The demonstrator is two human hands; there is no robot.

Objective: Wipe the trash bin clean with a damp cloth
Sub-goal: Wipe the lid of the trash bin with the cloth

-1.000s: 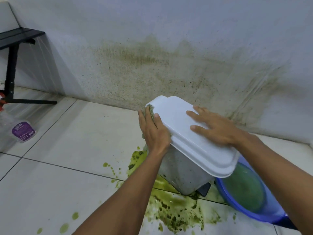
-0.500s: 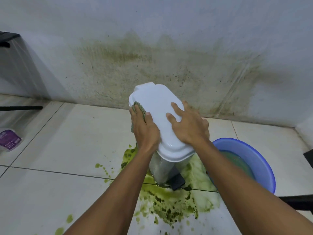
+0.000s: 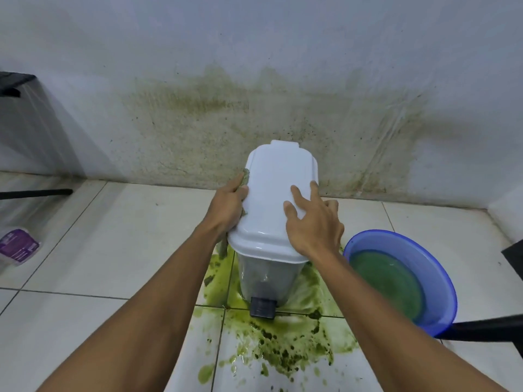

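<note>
- Two hands are being pressed to the trash bin [image 3: 266, 274], which is standing on the tiled floor [image 3: 113, 236] in a green spill [image 3: 283, 346], near the stained wall [image 3: 254, 52], with a blue basin [image 3: 450, 292] of greenish water just beside it on the right
- The white lid [image 3: 271, 193] is being seen closed, and its long axis is running straight away from the person: the hinge end is pointing at the wall, while the black pedal [image 3: 262, 306] is facing back toward the person
- The green cloth [image 3: 246, 176] is being clamped by the left hand [image 3: 227, 206] against the lid's left long edge, with the thumb lying on the rim and the fingers curled along the side; how far they are wrapping underneath cannot be told
- The right hand [image 3: 314, 224] is being laid flat on the lid's right half, its fingers [image 3: 295, 193] straight, spread apart and aimed at the wall, gripping nothing
- The coming stroke is being judged to turn on one fact: the cloth is lying parallel to the lid's long axis, so it is likely being set up for a slide along that edge, with the left hand nearer and the right serving as a brace
</note>
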